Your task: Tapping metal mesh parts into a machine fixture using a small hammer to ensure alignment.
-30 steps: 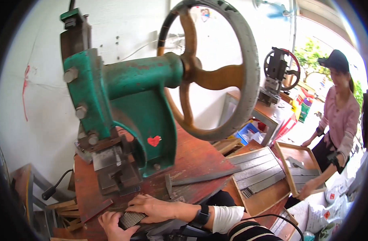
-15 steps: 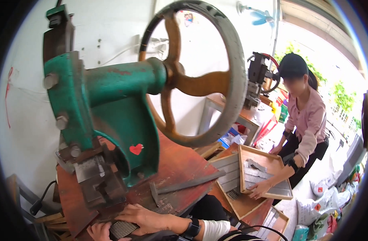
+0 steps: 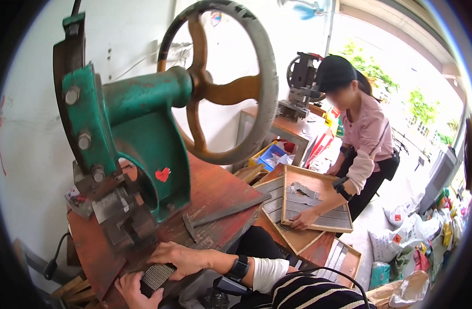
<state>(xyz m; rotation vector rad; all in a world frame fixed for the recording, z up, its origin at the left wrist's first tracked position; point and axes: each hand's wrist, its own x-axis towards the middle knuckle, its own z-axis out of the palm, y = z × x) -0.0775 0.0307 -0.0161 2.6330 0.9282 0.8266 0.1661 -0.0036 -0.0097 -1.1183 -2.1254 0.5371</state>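
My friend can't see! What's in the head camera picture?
A person's left hand and right hand hold a ridged grey block near a green press with a big wheel; at right, a co-worker in pink holds a wooden tray.

Your worn red table bears the green press, and a hammer lies just right of the press.

Press glossy painted metal; tabletop scuffed, worn wood; ridged block dull, metal-looking; tray smooth wood
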